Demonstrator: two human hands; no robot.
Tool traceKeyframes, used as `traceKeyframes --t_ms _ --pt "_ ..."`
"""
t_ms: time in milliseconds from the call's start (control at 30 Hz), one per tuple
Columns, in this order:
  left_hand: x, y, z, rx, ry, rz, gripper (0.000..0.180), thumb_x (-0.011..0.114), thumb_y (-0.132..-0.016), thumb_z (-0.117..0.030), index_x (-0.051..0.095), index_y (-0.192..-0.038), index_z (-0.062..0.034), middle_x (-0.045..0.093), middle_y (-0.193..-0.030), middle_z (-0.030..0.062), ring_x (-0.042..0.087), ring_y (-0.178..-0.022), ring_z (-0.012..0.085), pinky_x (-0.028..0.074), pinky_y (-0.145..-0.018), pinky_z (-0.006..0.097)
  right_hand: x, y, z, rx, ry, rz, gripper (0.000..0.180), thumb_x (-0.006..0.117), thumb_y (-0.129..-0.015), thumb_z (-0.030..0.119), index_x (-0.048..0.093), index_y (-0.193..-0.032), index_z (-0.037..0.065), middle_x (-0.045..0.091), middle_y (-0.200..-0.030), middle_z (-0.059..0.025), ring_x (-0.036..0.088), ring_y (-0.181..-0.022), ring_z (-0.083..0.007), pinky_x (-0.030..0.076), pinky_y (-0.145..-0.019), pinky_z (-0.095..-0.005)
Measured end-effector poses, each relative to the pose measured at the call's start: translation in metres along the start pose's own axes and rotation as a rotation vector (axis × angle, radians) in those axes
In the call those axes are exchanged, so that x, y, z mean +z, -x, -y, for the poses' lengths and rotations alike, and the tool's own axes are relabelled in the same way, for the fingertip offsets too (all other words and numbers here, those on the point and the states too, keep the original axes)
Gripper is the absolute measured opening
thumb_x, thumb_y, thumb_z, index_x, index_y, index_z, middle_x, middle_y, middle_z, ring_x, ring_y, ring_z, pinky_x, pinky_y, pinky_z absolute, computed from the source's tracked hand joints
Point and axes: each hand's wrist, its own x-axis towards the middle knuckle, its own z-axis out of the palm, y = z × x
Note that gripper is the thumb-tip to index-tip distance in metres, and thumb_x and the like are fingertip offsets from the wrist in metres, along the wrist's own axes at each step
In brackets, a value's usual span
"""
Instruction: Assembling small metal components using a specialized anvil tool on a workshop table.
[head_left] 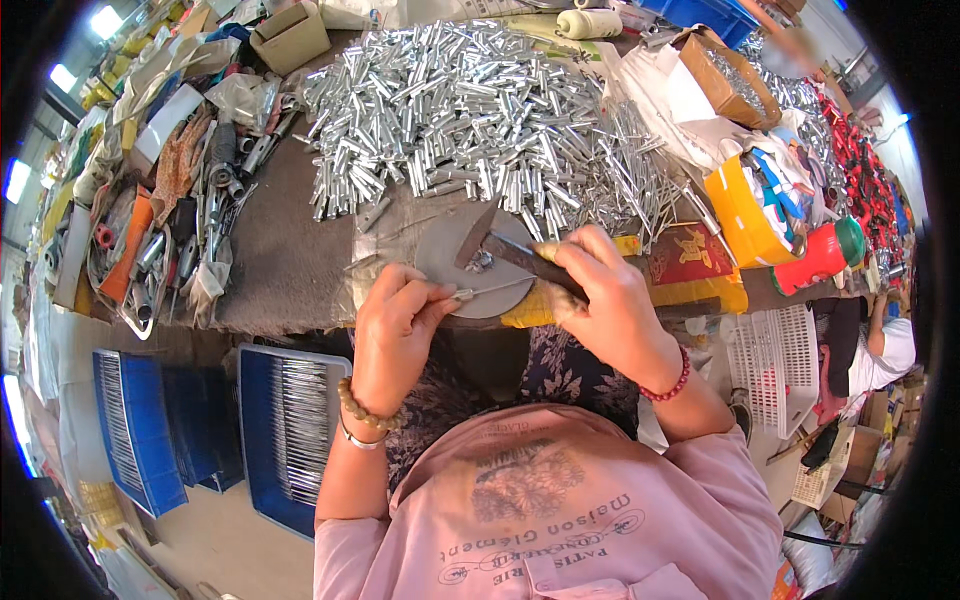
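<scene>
The left hand point(395, 320) pinched a thin metal rod point(495, 289) on the round block point(470, 262); the right hand point(605, 290) gripped a hammer point(510, 248). A large pile of metal tubes point(470, 110) lay unworked.

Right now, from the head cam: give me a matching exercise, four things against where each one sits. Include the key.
Things:
1. small dark-headed hammer
2. thin silver metal pin
3. heap of short silver metal tubes
4. blue plastic crate of long metal pins

Places:
A. piled across the far side of the bench
B. gripped in the right hand
C. low down beside the person's left arm
D. pinched in the left hand's fingertips, over the round grey metal disc

Pairs: 1-B, 2-D, 3-A, 4-C
</scene>
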Motion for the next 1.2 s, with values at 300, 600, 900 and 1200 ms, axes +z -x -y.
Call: traceKeyframes --t_ms 300,600,900,1200 --pt "-0.001 -0.003 0.004 0.078 -0.013 -0.016 0.017 0.084 -0.079 0.001 0.076 -0.094 -0.0036 0.064 -0.088 0.0086 0.064 -0.075 0.0274 0.05 -0.065 0.037 -0.003 0.022 0.006 -0.192 0.037 0.003 0.048 0.073 -0.079 -0.004 0.075 -0.126 0.009 0.062 -0.089 -0.007 0.064 -0.078 -0.027 0.055 -0.068 -0.0383" --pt "-0.006 -0.005 0.005 0.073 -0.01 0.029 0.018 0.085 -0.079 -0.001 0.078 -0.095 -0.0036 0.064 -0.089 0.0088 0.065 -0.078 0.0273 0.052 -0.069 0.036 0.007 0.001 -0.004 -0.058 -0.092 0.052 0.046 0.073 -0.081 0.002 0.075 -0.126 0.013 0.062 -0.09 -0.0068 0.064 -0.078 -0.0275 0.056 -0.068 -0.0385" --pt "-0.005 0.001 0.004 0.042 -0.039 0.004 0.028 0.086 -0.077 -0.003 0.081 -0.104 -0.006 0.065 -0.092 0.0074 0.064 -0.083 0.0261 0.052 -0.072 0.035 0.02 0.017 0.021 -0.155 0.1 0.117 0.018 0.077 -0.083 0.009 0.064 -0.095 0.011 0.062 -0.088 -0.0069 0.067 -0.077 -0.03 0.055 -0.066 -0.0419" --pt "0.023 0.049 -0.022 -0.435 0.49 -0.165 0.046 0.067 -0.102 -0.003 0.06 -0.147 -0.0073 0.073 -0.094 0.0052 0.061 -0.069 0.0085 0.047 -0.06 0.021 0.035 0.04 0.029 0.485 -0.717 0.484 0.027 0.074 -0.093 0.007 0.064 -0.117 0.004 0.064 -0.074 -0.0094 0.06 -0.061 -0.0177 0.048 -0.06 -0.0338"
